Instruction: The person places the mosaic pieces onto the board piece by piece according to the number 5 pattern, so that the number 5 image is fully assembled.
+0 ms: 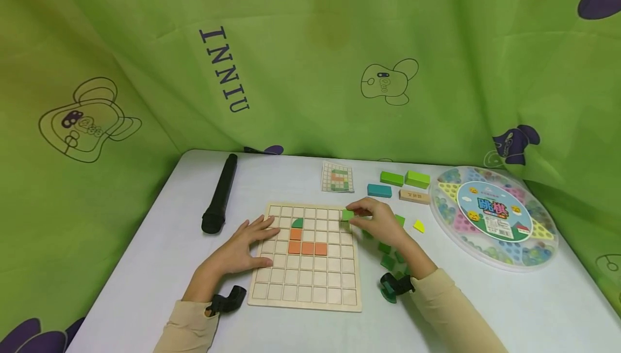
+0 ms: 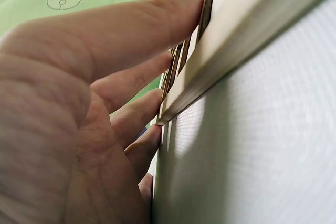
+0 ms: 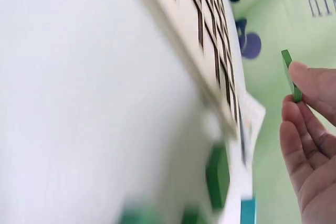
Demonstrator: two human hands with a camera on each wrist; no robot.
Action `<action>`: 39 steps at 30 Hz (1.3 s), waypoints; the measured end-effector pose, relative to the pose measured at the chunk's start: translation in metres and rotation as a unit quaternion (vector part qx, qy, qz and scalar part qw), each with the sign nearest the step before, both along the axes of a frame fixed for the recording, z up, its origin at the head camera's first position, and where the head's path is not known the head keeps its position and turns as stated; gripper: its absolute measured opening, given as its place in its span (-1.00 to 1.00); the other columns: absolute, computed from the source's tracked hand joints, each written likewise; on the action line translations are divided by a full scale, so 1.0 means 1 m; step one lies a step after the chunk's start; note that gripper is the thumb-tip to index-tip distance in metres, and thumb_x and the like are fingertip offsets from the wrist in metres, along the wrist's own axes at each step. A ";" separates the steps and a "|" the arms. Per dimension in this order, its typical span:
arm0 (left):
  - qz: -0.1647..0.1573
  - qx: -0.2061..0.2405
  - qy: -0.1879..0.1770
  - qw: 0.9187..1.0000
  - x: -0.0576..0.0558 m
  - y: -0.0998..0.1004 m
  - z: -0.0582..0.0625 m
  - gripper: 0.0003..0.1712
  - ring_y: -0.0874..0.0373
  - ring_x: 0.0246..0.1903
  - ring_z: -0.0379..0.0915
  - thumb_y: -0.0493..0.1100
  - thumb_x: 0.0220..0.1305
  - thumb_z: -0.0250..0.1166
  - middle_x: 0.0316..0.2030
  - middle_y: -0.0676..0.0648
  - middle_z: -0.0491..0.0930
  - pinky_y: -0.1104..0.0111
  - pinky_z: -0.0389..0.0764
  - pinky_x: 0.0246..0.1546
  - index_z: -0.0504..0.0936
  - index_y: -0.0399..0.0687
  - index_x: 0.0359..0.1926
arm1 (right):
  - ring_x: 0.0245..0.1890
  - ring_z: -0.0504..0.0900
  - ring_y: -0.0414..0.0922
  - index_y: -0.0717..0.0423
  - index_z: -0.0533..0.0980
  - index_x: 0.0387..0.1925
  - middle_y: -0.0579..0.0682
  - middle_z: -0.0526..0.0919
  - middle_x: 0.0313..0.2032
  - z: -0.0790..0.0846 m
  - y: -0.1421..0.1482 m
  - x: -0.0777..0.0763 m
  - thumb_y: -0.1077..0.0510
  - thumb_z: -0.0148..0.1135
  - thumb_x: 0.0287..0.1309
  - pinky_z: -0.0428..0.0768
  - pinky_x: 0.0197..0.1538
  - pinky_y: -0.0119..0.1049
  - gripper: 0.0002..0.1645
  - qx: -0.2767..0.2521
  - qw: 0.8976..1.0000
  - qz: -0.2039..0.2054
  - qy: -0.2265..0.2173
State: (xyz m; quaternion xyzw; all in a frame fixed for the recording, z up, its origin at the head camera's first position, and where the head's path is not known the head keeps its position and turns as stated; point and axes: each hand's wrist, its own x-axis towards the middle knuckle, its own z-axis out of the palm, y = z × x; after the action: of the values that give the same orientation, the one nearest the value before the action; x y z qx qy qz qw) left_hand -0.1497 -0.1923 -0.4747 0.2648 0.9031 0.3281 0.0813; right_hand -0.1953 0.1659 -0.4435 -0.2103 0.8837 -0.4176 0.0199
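Observation:
A wooden grid board (image 1: 304,283) lies on the table. On it sit several orange square tiles (image 1: 308,248) in an L shape, topped by a dark green quarter-round tile (image 1: 298,223). My left hand (image 1: 237,250) rests on the board's left edge, fingers spread and thumb on the rim; the left wrist view shows the fingertips (image 2: 160,98) at the edge. Above the board's upper right corner, my right hand (image 1: 375,221) pinches a green square tile (image 3: 292,76) between thumb and fingers.
Several loose green tiles (image 1: 387,262) lie right of the board, near a yellow piece (image 1: 419,226). Behind stand a pattern card (image 1: 337,177), a teal block (image 1: 379,191), green blocks (image 1: 417,179) and a wooden block (image 1: 414,196). A microphone (image 1: 220,196) lies left; a round marble-game box (image 1: 495,218) lies right.

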 end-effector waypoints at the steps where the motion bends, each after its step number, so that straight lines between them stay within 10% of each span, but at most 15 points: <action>1: 0.000 0.001 0.001 1.000 0.000 0.000 0.000 -0.13 -0.17 0.45 -0.12 0.08 -0.06 0.46 0.42 -0.13 0.15 -0.13 -0.21 0.41 0.41 -0.05 0.30 | -0.11 0.62 -0.07 0.13 0.60 -0.06 0.01 0.64 -0.10 0.000 -0.007 0.000 0.19 0.33 0.10 0.63 -0.02 -0.23 -0.68 -0.003 1.000 0.005 -0.004; 20: -0.005 -0.003 0.005 1.000 -0.001 0.000 -0.001 -0.14 -0.17 0.44 -0.12 0.08 -0.05 0.46 0.42 -0.13 0.16 -0.13 -0.20 0.41 0.40 -0.02 0.31 | -0.29 0.53 -0.21 0.13 0.63 -0.11 -0.04 0.61 -0.25 -0.010 -0.082 -0.018 0.18 0.35 0.08 0.56 -0.22 -0.37 -0.71 0.086 0.992 0.085 -0.045; 39: -0.001 0.006 -0.001 1.000 -0.001 0.001 -0.001 -0.13 -0.18 0.45 -0.12 0.06 -0.08 0.48 0.41 -0.14 0.16 -0.14 -0.22 0.41 0.41 -0.05 0.30 | 0.00 0.57 -0.07 0.13 0.54 0.08 0.00 0.60 -0.03 -0.005 -0.071 -0.008 0.13 0.36 0.08 0.58 0.07 -0.19 -0.51 0.062 0.994 0.055 -0.065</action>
State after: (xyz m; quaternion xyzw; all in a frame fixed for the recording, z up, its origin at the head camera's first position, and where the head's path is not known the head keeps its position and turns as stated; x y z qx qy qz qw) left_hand -0.1505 -0.1916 -0.4756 0.2658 0.9006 0.3341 0.0812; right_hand -0.2028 0.0951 -0.4489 -0.2297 0.8919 -0.3727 0.1137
